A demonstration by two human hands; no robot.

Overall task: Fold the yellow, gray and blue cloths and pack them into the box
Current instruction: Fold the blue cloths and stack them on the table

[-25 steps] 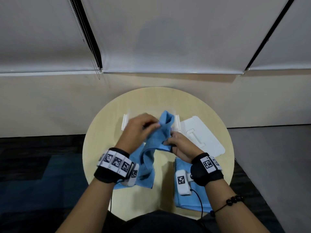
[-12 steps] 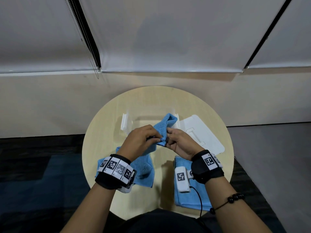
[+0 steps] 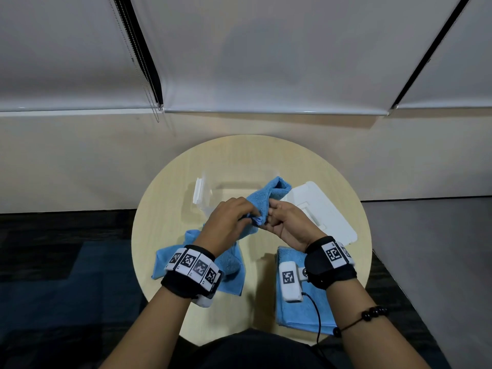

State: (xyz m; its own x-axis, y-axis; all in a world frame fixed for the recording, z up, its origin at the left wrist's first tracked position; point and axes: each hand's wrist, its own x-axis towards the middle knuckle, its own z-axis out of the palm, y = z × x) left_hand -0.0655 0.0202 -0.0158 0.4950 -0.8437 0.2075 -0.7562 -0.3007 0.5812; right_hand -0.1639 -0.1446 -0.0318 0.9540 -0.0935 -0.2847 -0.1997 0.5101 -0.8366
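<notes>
1. My left hand (image 3: 226,226): raised above the middle of the worktop (image 3: 165,206), back of the hand up, forearm coming in from the lower left. Fingers curled to the right and pinching a bunched part of the blue cloth (image 3: 271,194).
2. My right hand (image 3: 288,225): raised opposite the left, nearly touching it, forearm coming in from the lower right. Fingers curled inward and gripping the same bunched part from the right side; thumb on top.
3. Blue cloth, held: gathered between both hands. Upper end stands up past my fingers as a rolled loop over the near right corner of the box (image 3: 199,194). Lower end hangs under my left wrist and lies spread on the worktop at near left.
4. Second blue cloth (image 3: 298,312): folded flat, at the near right edge of the worktop, partly hidden under my right wrist.
5. Box: clear plastic with white side latches, open, at the far centre of the worktop behind my hands. Contents cannot be made out.
6. Lid (image 3: 330,219): white, lying flat just right of the box.
7. Wrist bands: black, with black-and-white marker tiles, one on the left wrist (image 3: 193,267), one on the right (image 3: 331,258); the right one carries a white marker block (image 3: 290,280) with a black cable (image 3: 318,315).
8. Bead bracelet (image 3: 372,314): dark, on my right forearm.
</notes>
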